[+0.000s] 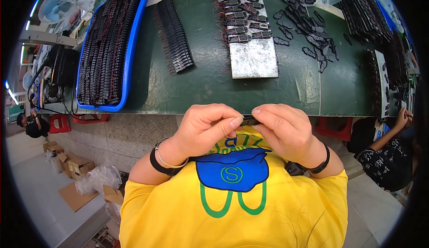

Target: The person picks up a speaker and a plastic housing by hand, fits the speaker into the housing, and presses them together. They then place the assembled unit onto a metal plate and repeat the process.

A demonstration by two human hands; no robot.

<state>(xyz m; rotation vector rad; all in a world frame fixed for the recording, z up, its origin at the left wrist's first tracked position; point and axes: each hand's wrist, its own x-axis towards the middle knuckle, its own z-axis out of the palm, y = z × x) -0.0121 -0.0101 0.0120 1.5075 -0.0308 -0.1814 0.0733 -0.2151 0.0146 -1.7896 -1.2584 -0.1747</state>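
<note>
Fingertips of your left hand (208,126) and right hand (285,125) pinched a small dark part (248,121) just off the near edge of the green table (201,93), perhaps to steady both ends; your grip hid much of it. The metal plate (254,62) lay straight ahead, its framed pieces (241,38) lined up, probably for easy reach. A black row (175,38) and blue tray (128,76) sat leftward; loose black pieces (313,39) lay scattered rightward.

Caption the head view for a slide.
Left hand and right hand pinch a small black part near a green worktable.

Left fingers (226,126), right fingers (276,121) pinched
</note>
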